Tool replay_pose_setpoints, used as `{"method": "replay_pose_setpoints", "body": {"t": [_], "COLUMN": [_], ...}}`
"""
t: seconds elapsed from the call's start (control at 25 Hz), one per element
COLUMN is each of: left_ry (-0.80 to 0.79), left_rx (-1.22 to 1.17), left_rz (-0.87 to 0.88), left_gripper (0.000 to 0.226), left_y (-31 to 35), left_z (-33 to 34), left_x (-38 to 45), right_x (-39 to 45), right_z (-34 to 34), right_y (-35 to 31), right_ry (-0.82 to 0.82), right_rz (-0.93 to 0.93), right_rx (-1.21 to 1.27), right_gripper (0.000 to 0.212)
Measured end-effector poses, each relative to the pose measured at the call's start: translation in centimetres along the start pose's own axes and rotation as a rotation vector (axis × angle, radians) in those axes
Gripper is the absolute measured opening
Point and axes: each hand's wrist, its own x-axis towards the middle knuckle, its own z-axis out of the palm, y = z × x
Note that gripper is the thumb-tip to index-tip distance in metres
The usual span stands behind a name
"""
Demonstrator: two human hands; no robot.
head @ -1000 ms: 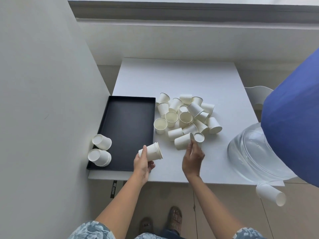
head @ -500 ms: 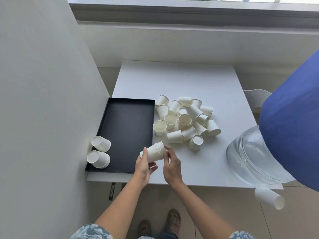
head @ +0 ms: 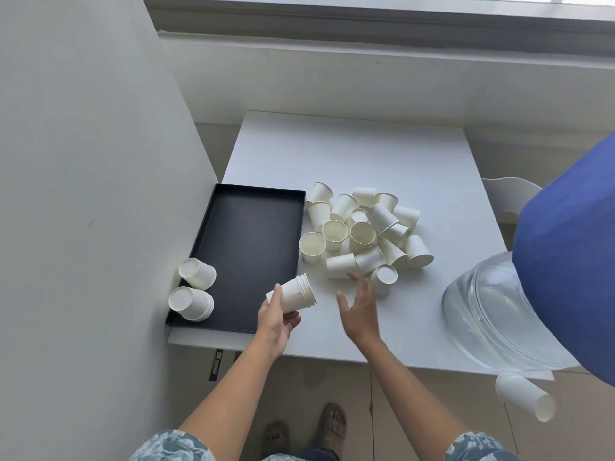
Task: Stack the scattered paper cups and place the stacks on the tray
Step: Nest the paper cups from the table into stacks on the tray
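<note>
Cups, nested into a short stack [head: 295, 293], lie tilted in the left hand [head: 275, 319], rims up and to the right, base against the thumb; the fingers curl round the stack's underside, holding it above the table's near edge, just right of the tray's near right corner; right hand [head: 360, 309] open and empty, fingers spread and stretched forward, fingertips just short of the pile [head: 361, 232]; both forearms bare, patterned sleeves at the bottom edge; sandalled feet on the floor below. Table [head: 349, 154] white, square; tray [head: 246, 247] black, shallow, rectangular, lying along the table's left side against a grey wall [head: 83, 178]. On the tray's near left corner, two stacks on their sides, bases toward the camera: the nearer [head: 191, 302] with several rims showing, the farther [head: 197, 273] just beyond it, the two close together. Pile of loose cups right of the tray, mid-table: some upright with mouths open, some overturned, others lying on their sides and leaning on one another; the nearest one [head: 384, 279] lies with its base toward the camera, just beside the right fingertips. Right of the table, a clear water bottle [head: 492, 311] under a blue cover [head: 572, 244]; a single cup [head: 525, 395] juts out below it.
</note>
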Motion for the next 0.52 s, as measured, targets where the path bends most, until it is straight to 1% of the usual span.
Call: {"method": "replay_pose_setpoints", "body": {"t": [0.08, 0.12, 0.2, 0.24, 0.36, 0.44, 0.52], "left_ry": [0.006, 0.006, 0.013, 0.017, 0.022, 0.025, 0.032], "left_rx": [0.001, 0.003, 0.008, 0.009, 0.011, 0.015, 0.014], "left_rz": [-0.003, -0.006, -0.007, -0.004, 0.006, 0.012, 0.015], "left_gripper": [0.036, 0.035, 0.033, 0.032, 0.03, 0.029, 0.029], "left_y": [0.2, 0.2, 0.2, 0.2, 0.3, 0.3, 0.3], "left_z": [-0.1, -0.2, -0.3, -0.3, -0.6, -0.7, -0.9], "left_x": [0.1, 0.2, 0.2, 0.2, 0.3, 0.3, 0.3], "right_x": [1.9, 2.7, 4.2, 4.7, 5.2, 5.0, 4.5], "right_z": [-1.5, -2.3, -3.6, -4.0, -4.2, -4.1, -3.8], "right_y": [1.0, 1.6, 2.6, 3.0, 3.9, 4.3, 4.4], "right_ry": [0.106, 0.126, 0.113, 0.096, 0.055, 0.047, 0.074], "right_rz": [0.136, 0.185, 0.24, 0.255, 0.247, 0.215, 0.197], "right_rx": [-0.198, -0.293, -0.423, -0.442, -0.472, -0.506, -0.493], "right_gripper": [0.059, 0.065, 0.073, 0.075, 0.074, 0.069, 0.061]}}
